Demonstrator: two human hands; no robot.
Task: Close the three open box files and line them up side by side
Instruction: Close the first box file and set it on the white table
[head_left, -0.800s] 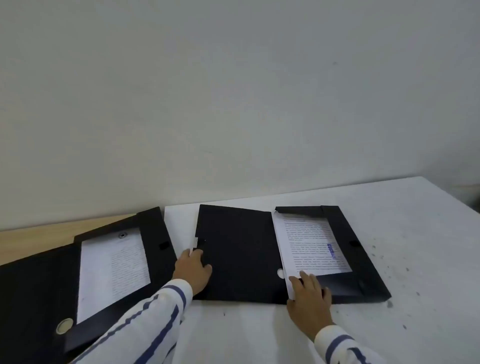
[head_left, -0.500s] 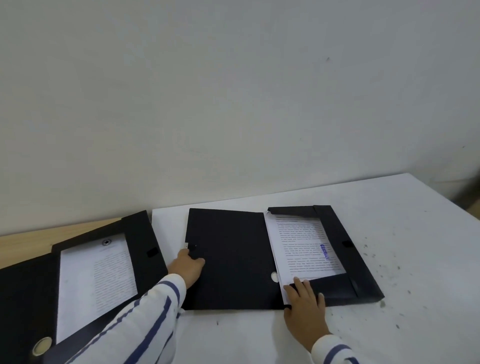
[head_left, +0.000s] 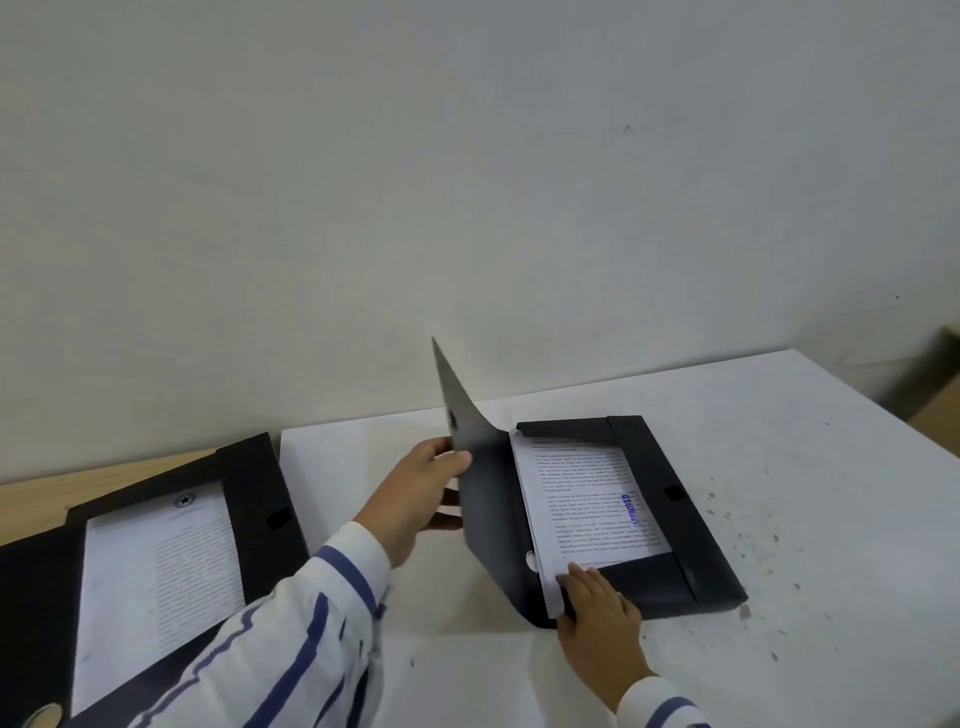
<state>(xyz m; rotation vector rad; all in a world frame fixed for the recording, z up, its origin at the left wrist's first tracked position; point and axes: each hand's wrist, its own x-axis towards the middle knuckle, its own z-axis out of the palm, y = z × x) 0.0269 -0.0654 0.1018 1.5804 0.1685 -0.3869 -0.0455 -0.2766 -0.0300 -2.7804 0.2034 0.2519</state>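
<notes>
A black box file (head_left: 670, 525) lies open on the white table (head_left: 779, 467), with printed papers (head_left: 592, 499) inside that bear a blue stamp. Its lid (head_left: 478, 478) stands raised, nearly upright. My left hand (head_left: 415, 499) grips the lid's free edge. My right hand (head_left: 597, 618) rests flat on the near corner of the file, fingertips on the papers. A second black box file (head_left: 254, 499) lies open at the left, with a printed sheet (head_left: 156, 582) in it; my left sleeve covers its near part. No third file is in view.
The white table's right edge runs down at the far right, with dark specks on its surface. A wooden surface (head_left: 104, 473) shows behind the left file. A plain wall stands close behind the table.
My left hand has lifted the right file's lid from flat on the table to nearly upright. My right hand stays on the file's near corner.
</notes>
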